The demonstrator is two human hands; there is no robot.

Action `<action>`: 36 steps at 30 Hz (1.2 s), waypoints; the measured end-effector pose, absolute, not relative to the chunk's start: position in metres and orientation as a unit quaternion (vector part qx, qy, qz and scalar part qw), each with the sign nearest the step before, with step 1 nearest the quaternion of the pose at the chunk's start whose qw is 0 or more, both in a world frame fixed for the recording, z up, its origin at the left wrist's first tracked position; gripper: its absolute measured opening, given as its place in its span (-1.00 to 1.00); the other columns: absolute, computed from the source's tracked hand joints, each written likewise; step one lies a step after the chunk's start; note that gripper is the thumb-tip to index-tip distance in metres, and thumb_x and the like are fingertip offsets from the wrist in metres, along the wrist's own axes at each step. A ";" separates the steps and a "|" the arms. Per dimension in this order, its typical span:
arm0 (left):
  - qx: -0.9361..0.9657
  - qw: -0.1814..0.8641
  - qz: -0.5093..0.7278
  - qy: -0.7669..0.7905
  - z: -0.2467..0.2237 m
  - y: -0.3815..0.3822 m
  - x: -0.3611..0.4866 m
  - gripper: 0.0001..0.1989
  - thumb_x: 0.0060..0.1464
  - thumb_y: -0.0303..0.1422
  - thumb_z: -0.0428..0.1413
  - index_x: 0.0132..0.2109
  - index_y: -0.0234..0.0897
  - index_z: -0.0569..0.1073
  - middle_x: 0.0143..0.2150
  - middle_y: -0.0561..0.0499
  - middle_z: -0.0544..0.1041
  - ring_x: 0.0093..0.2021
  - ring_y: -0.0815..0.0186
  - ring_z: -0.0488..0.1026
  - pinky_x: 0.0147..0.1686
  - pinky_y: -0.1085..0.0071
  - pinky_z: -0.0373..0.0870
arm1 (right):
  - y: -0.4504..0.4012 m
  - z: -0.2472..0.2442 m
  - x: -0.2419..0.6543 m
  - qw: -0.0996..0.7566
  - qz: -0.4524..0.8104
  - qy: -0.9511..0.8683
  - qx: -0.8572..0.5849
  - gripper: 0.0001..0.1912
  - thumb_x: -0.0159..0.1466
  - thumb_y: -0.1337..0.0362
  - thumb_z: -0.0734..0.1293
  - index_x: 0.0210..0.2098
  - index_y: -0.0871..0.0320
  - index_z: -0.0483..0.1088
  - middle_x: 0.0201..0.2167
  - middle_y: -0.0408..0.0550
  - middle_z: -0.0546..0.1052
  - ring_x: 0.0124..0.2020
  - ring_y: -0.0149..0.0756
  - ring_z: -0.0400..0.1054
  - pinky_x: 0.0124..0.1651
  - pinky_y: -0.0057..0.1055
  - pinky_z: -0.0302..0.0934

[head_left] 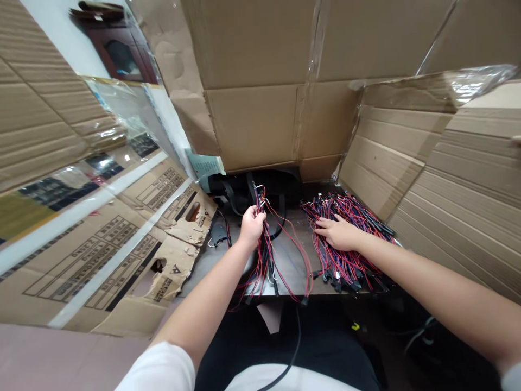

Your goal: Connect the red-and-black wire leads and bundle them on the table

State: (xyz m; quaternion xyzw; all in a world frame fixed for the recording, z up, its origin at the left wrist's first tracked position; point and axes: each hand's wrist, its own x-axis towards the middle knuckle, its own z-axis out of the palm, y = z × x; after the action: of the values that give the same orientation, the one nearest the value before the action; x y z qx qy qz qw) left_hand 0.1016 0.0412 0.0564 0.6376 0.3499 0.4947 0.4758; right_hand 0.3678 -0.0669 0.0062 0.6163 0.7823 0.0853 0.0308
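Wires [265, 247] pinched in left hand [252, 225]; right hand [338, 233], fingers spread, on pile [350, 267]; carton [118, 244] reads "kg"

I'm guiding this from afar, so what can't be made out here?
Head view throughout:
Number of thin red and black wires in the left hand: its grip hides some.
What lies beneath the right hand: that hand covers it.
Lower layers of the tangled red and black wire pile: upper wires bury them.
Finest print on the flat brown cardboard sheet: too small.
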 end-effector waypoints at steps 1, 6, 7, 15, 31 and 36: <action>0.625 0.488 0.511 0.332 0.066 0.038 0.098 -0.83 -0.07 -0.38 0.01 -0.24 -0.26 0.27 -0.40 0.11 0.33 -0.56 0.46 0.27 -0.53 0.49 0.26 | -0.067 0.006 0.367 0.036 0.089 0.784 0.613 -0.48 0.23 0.43 0.14 0.15 0.13 0.37 0.25 0.21 0.30 0.31 0.05 0.11 0.22 0.30 -0.06; 0.549 0.591 0.571 0.150 0.118 0.023 0.073 -0.80 -0.16 -0.46 0.02 -0.29 -0.24 0.21 -0.38 0.12 0.26 -0.51 0.50 0.23 -0.58 0.56 0.19 | -0.066 0.007 0.365 0.057 0.082 0.783 0.614 -0.46 0.24 0.45 0.10 0.17 0.17 0.35 0.27 0.23 0.27 0.31 0.05 0.10 0.17 0.29 0.04; 0.545 0.612 0.561 0.121 0.127 0.021 0.068 -0.80 -0.18 -0.49 0.03 -0.31 -0.25 0.22 -0.39 0.11 0.25 -0.51 0.50 0.22 -0.59 0.57 0.17 | -0.066 0.007 0.365 0.057 0.081 0.783 0.614 -0.46 0.23 0.45 0.10 0.17 0.18 0.34 0.26 0.23 0.27 0.31 0.05 0.10 0.16 0.28 0.05; 0.535 0.691 0.458 0.163 0.122 0.027 0.070 -0.78 -0.24 -0.56 0.04 -0.36 -0.27 0.20 -0.47 0.12 0.26 -0.55 0.49 0.21 -0.66 0.59 0.08 | -0.069 0.023 0.348 0.013 0.153 0.809 0.567 -0.51 0.18 0.50 0.18 0.09 0.26 0.42 0.26 0.31 0.26 0.31 0.11 0.09 0.26 0.24 -0.09; 0.631 0.642 0.386 0.204 0.093 0.009 0.090 -0.73 -0.19 -0.51 0.07 -0.24 -0.26 0.33 -0.51 0.17 0.29 -0.61 0.51 0.15 -0.65 0.57 0.10 | -0.018 0.091 0.217 -0.728 -0.420 0.422 0.340 -0.64 0.00 0.02 0.50 -0.42 0.20 0.50 -0.51 -0.09 0.56 -0.51 -0.36 0.42 -0.39 -0.41 0.34; 0.616 0.643 0.399 0.218 0.084 0.010 0.089 -0.73 -0.17 -0.50 0.09 -0.22 -0.25 0.33 -0.50 0.18 0.30 -0.62 0.51 0.14 -0.66 0.56 0.08 | -0.015 0.087 0.211 -0.739 -0.407 0.415 0.341 -0.59 -0.05 -0.04 0.51 -0.52 0.21 0.50 -0.58 -0.08 0.53 -0.56 -0.33 0.39 -0.40 -0.35 0.32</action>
State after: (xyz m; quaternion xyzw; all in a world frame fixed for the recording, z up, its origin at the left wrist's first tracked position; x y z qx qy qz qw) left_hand 0.0890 0.0098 0.0842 0.6161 0.2175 0.3989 0.6435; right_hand 0.2114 -0.0153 0.0868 0.3408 0.4145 -0.4072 -0.7391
